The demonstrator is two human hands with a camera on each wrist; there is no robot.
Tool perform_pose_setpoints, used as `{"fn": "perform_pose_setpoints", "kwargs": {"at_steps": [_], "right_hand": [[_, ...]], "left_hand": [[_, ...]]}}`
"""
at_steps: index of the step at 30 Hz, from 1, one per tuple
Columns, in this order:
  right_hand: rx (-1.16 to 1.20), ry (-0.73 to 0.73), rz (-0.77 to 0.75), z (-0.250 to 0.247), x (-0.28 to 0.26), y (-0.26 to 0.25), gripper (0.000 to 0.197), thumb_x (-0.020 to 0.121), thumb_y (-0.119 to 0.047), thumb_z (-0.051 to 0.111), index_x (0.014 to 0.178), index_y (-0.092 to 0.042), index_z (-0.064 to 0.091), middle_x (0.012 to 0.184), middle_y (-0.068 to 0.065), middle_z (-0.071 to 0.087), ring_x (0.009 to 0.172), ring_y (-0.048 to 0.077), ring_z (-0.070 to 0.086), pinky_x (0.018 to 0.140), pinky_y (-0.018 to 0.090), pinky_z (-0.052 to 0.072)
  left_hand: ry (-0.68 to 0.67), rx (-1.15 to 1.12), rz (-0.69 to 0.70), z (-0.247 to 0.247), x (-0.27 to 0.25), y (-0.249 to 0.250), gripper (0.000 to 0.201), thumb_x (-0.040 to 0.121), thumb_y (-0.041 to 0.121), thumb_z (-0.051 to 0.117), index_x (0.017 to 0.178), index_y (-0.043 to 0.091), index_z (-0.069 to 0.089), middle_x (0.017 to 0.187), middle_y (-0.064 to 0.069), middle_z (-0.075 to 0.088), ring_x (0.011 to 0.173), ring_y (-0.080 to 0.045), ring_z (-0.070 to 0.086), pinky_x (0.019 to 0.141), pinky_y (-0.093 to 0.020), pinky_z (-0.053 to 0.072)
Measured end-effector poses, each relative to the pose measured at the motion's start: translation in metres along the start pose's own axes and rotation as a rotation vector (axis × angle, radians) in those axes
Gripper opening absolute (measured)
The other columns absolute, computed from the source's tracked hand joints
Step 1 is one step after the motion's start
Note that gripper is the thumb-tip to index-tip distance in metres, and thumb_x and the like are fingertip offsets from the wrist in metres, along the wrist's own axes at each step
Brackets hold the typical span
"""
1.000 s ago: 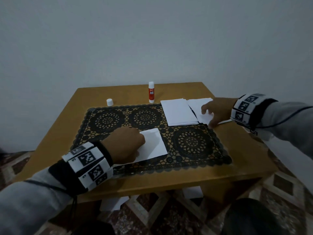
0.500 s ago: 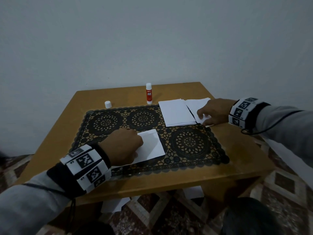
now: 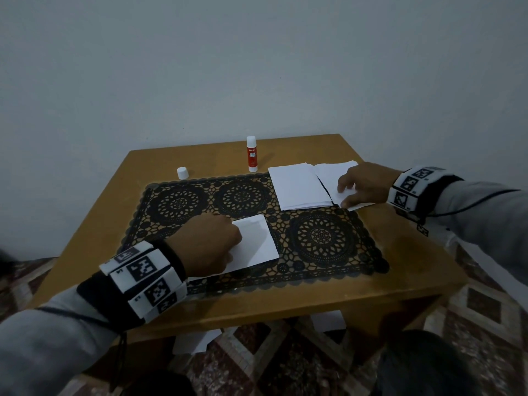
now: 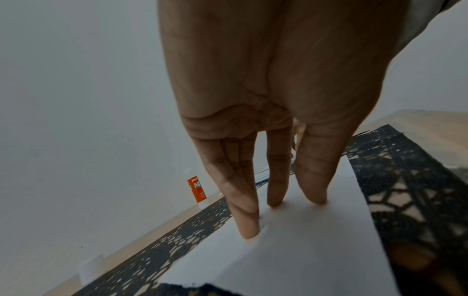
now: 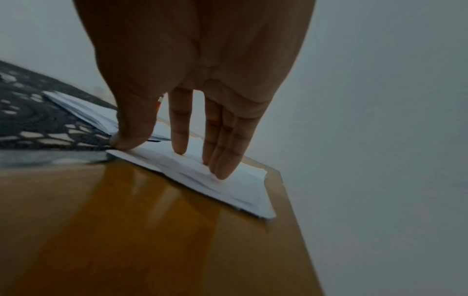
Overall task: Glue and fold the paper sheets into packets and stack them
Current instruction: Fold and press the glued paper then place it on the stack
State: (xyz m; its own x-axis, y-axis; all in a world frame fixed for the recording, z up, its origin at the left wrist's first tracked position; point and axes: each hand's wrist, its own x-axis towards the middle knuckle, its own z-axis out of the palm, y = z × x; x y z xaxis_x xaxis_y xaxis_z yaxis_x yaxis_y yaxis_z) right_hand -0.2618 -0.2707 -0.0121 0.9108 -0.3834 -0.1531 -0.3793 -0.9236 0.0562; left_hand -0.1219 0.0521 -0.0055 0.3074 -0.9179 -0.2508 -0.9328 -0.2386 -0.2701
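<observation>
A folded white sheet (image 3: 254,241) (image 4: 303,250) lies on the black lace mat (image 3: 320,238). My left hand (image 3: 211,247) presses it flat with straight fingertips (image 4: 249,230). At the back right lie two white piles: a stack of sheets (image 3: 297,190) and a stack of folded packets (image 3: 334,181) (image 5: 215,180). My right hand (image 3: 363,185) rests on the packet stack, straight fingers (image 5: 222,160) pressing its top, thumb at the near corner. A red glue stick (image 3: 252,154) (image 4: 197,190) stands uncapped at the back, its white cap (image 3: 182,172) to the left.
The wooden table (image 3: 414,252) stands against a plain grey wall. Bare wood (image 5: 152,230) lies right of the mat. White paper sheets (image 3: 197,341) lie on the patterned floor under the table.
My right hand has shifted slightly on the packet stack. The left hand stays pressing the folded sheet.
</observation>
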Motion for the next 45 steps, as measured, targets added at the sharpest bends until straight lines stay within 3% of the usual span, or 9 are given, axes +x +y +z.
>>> {"fn": "perform_pose_setpoints", "kwargs": {"at_steps": [12, 19, 21, 25, 28, 31, 34, 38, 45], "right_hand": [[0.058, 0.059, 0.045, 0.004, 0.004, 0.003, 0.034, 0.086, -0.035, 0.068, 0.115, -0.017, 0.065, 0.120, 0.004, 0.063, 0.089, 0.009, 0.046, 0.080, 0.023, 0.037], [0.047, 0.130, 0.060, 0.005, 0.001, 0.001, 0.004, 0.091, -0.019, 0.059, 0.093, -0.016, 0.056, 0.104, 0.005, 0.062, 0.088, 0.017, 0.050, 0.073, 0.025, 0.032], [0.068, 0.130, 0.093, 0.005, 0.003, 0.003, 0.014, 0.088, -0.010, 0.058, 0.093, -0.019, 0.049, 0.105, 0.007, 0.060, 0.089, 0.020, 0.050, 0.072, 0.025, 0.032], [0.118, 0.055, 0.099, 0.004, 0.000, 0.003, 0.050, 0.083, 0.000, 0.061, 0.127, -0.017, 0.047, 0.124, 0.012, 0.058, 0.105, 0.028, 0.055, 0.081, 0.031, 0.046], [0.134, 0.063, 0.101, 0.003, -0.002, 0.003, 0.051, 0.087, 0.000, 0.055, 0.133, -0.018, 0.043, 0.121, 0.013, 0.059, 0.097, 0.027, 0.054, 0.082, 0.034, 0.048], [0.133, 0.126, 0.119, -0.001, -0.003, 0.004, 0.030, 0.094, -0.009, 0.050, 0.124, -0.011, 0.051, 0.105, 0.012, 0.061, 0.089, 0.027, 0.052, 0.073, 0.028, 0.037], [0.148, 0.178, 0.151, -0.006, -0.002, 0.004, 0.026, 0.098, -0.019, 0.050, 0.116, -0.004, 0.059, 0.114, 0.016, 0.061, 0.097, 0.030, 0.054, 0.075, 0.027, 0.032], [0.189, 0.283, 0.188, -0.010, 0.001, 0.009, 0.025, 0.095, -0.023, 0.055, 0.108, -0.002, 0.063, 0.113, 0.018, 0.063, 0.100, 0.033, 0.057, 0.077, 0.029, 0.035], [0.240, 0.574, 0.186, -0.030, -0.005, 0.008, 0.021, 0.090, -0.019, 0.054, 0.094, -0.001, 0.064, 0.096, 0.021, 0.068, 0.084, 0.038, 0.061, 0.074, 0.039, 0.047]], "left_hand": [[-0.014, 0.005, -0.007, -0.001, 0.002, 0.001, 0.031, 0.089, 0.037, 0.055, 0.116, 0.022, 0.063, 0.111, -0.003, 0.061, 0.099, -0.022, 0.059, 0.085, -0.036, 0.051], [-0.013, -0.005, -0.004, -0.001, 0.002, 0.000, 0.032, 0.089, 0.036, 0.056, 0.116, 0.021, 0.063, 0.109, -0.004, 0.061, 0.098, -0.022, 0.059, 0.084, -0.036, 0.052], [-0.011, -0.009, -0.003, 0.000, 0.002, 0.000, 0.032, 0.089, 0.036, 0.055, 0.116, 0.022, 0.063, 0.110, -0.003, 0.061, 0.098, -0.022, 0.059, 0.085, -0.036, 0.052], [0.006, -0.003, 0.002, 0.000, 0.003, -0.001, 0.030, 0.089, 0.036, 0.054, 0.114, 0.022, 0.063, 0.109, -0.003, 0.061, 0.099, -0.022, 0.059, 0.084, -0.035, 0.051], [0.011, -0.008, 0.002, 0.001, 0.003, 0.000, 0.031, 0.089, 0.036, 0.055, 0.115, 0.022, 0.064, 0.110, -0.004, 0.061, 0.099, -0.022, 0.059, 0.083, -0.035, 0.051], [0.011, -0.004, 0.005, 0.001, 0.003, 0.000, 0.032, 0.089, 0.037, 0.055, 0.115, 0.021, 0.063, 0.110, -0.004, 0.061, 0.099, -0.023, 0.059, 0.084, -0.036, 0.052], [0.018, 0.002, 0.008, 0.002, 0.001, -0.001, 0.032, 0.089, 0.037, 0.054, 0.115, 0.021, 0.064, 0.109, -0.005, 0.061, 0.097, -0.023, 0.060, 0.084, -0.036, 0.052], [0.015, -0.038, 0.002, 0.003, -0.001, -0.002, 0.033, 0.090, 0.037, 0.053, 0.117, 0.021, 0.063, 0.111, -0.004, 0.059, 0.099, -0.024, 0.058, 0.085, -0.037, 0.051], [0.026, -0.253, -0.021, 0.013, -0.004, -0.011, 0.038, 0.092, 0.039, 0.053, 0.129, 0.028, 0.056, 0.124, -0.001, 0.049, 0.110, -0.021, 0.051, 0.095, -0.033, 0.044]]}}
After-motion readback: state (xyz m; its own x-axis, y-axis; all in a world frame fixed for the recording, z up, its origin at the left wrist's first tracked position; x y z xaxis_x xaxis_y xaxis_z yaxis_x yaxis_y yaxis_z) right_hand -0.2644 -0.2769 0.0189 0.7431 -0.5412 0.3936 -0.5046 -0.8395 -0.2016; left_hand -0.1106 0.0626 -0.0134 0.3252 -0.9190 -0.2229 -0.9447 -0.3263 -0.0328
